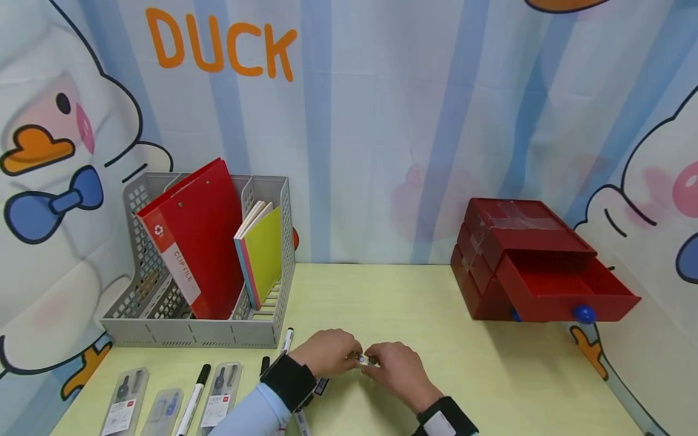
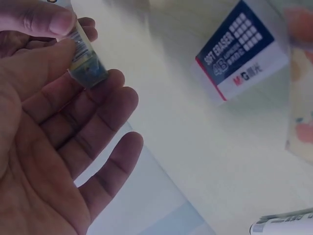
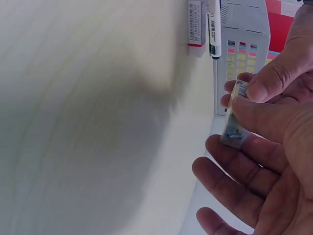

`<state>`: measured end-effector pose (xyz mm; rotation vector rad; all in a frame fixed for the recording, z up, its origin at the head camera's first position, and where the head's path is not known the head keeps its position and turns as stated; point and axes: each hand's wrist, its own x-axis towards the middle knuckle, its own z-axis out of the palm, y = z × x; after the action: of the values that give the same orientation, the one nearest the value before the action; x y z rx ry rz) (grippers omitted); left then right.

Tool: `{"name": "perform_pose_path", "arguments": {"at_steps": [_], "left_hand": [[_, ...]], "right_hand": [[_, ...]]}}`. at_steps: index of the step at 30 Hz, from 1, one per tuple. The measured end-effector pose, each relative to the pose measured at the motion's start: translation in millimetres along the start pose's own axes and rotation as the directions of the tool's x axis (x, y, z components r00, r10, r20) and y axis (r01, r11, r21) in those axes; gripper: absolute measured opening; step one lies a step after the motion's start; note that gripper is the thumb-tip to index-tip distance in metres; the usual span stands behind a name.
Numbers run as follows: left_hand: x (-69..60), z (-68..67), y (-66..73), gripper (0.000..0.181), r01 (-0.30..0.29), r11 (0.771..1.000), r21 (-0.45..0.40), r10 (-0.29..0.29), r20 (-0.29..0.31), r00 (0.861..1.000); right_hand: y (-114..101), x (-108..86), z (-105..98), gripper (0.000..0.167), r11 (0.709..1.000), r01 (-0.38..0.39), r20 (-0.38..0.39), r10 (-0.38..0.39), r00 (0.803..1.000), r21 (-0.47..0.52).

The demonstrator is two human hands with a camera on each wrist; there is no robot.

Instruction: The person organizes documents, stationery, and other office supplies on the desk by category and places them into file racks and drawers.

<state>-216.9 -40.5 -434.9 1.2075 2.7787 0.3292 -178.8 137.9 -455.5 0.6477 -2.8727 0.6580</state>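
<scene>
Both hands meet over the front middle of the table at a small clear case (image 1: 364, 360) with a barcode label. My left hand (image 1: 329, 354) pinches it between thumb and fingers. From the other side, my right hand (image 1: 400, 372) grips it too, the thumb pressed on the label. In the right wrist view the case (image 3: 234, 132) has something bluish at its lower end; what that is cannot be made out. A navy-and-white soft eraser (image 2: 239, 49) lies on the table by the left hand, with a fruit-patterned item (image 2: 302, 105) beside it, partly cut off.
A grey file rack (image 1: 191, 333) holds a red clip file (image 1: 202, 242) and notebooks (image 1: 267, 254). Front left lie clear plastic cases (image 1: 124, 402) and markers (image 1: 193, 399), some behind the left arm. A red drawer box (image 1: 523, 230) at right has its top drawer (image 1: 572, 297) pulled out.
</scene>
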Motion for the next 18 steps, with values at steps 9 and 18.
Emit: {"name": "perform_pose_path", "arguments": {"at_steps": [9, 18], "left_hand": [[-3.7, -2.4, -2.9, 0.012, 0.008, 0.999, 0.038, -0.006, -0.059, 0.998], [-13.1, -7.7, -9.3, 0.027, 0.161, 0.982, 0.099, -0.151, -0.097, 0.984]], "right_hand": [[3, 2.9, -15, 0.013, 0.995, -0.093, 0.019, 0.094, 0.995, -0.039], [13, 10.6, -58, 0.019, 0.959, -0.272, -0.035, 0.271, 0.962, -0.078]]}}
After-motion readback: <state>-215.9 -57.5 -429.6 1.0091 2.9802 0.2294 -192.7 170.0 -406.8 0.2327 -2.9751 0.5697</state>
